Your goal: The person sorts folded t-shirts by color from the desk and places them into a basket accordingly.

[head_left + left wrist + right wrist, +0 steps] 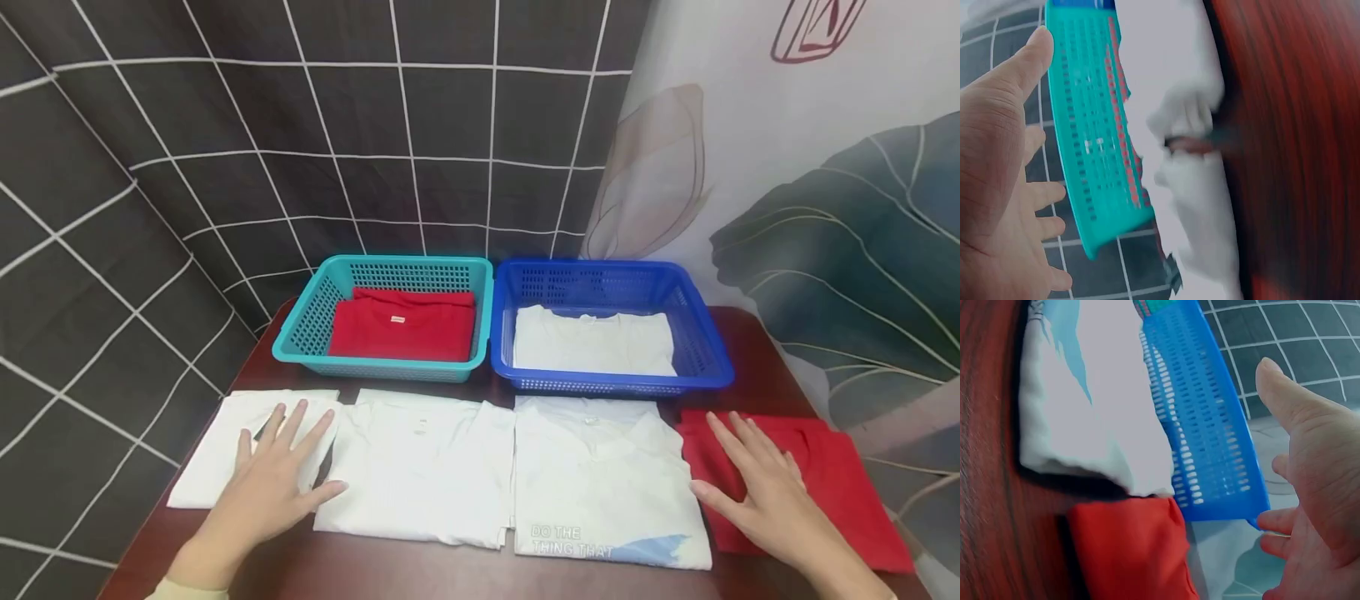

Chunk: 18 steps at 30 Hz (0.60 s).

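My left hand (273, 475), fingers spread, is over the folded white shirt (217, 450) at the far left and holds nothing. On the right, my other hand (765, 483) is spread over the left part of a folded red shirt (847, 483), also holding nothing. Between the hands lie two more folded white shirts: a plain one (427, 475) and one with lettering and a blue print (607, 483). In the left wrist view the left palm (991, 162) appears beside the teal basket; in the right wrist view the right palm (1329, 475) appears beside the blue basket.
Behind the shirts, a teal basket (300, 354) with folded red cloth (405, 329) stands beside a blue basket (705, 350) with folded white cloth (592, 346). All rest on a dark red-brown wooden table (390, 575). A dark gridded curtain (337, 117) and a patterned curtain (750, 150) hang behind.
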Motion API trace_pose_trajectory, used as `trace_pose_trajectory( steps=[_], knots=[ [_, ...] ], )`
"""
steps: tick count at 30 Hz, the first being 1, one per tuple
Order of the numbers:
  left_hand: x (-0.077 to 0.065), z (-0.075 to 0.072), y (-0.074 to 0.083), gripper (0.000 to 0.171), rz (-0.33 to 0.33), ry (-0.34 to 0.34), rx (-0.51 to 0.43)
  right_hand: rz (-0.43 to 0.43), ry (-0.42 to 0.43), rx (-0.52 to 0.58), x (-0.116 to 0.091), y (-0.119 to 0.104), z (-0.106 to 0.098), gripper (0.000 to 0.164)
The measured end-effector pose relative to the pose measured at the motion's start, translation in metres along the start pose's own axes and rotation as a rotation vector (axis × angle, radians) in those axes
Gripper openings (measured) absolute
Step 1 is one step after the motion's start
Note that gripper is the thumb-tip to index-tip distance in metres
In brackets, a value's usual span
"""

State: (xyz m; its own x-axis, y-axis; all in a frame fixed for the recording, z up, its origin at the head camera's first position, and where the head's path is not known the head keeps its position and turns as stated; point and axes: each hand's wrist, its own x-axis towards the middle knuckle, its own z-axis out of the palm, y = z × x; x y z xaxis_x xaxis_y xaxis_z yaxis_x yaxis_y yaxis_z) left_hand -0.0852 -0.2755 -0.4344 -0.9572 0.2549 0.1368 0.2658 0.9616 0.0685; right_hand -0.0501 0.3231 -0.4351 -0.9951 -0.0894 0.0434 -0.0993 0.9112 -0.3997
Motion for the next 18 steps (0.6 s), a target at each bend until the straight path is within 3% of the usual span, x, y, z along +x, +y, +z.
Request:
trace_pose_trajectory(
  steps=[6, 12, 18],
  knots=[
    [0.005, 0.012, 0.02, 0.097, 0.026, -0.019, -0.013, -0.048, -0.022, 0.025, 0.005, -0.018, 0.01, 0.101],
    [0.004, 0.022, 0.032, 0.096, -0.007, -0.084, -0.008, -0.253, 0.034, 0.01, 0.016, -0.06, 0.039, 0.085],
    [-0.002, 0.033, 0.035, 0.092, -0.056, -0.119, -0.012, -0.418, -0.054, -0.009, 0.029, -0.117, 0.073, 0.081]
  ],
)
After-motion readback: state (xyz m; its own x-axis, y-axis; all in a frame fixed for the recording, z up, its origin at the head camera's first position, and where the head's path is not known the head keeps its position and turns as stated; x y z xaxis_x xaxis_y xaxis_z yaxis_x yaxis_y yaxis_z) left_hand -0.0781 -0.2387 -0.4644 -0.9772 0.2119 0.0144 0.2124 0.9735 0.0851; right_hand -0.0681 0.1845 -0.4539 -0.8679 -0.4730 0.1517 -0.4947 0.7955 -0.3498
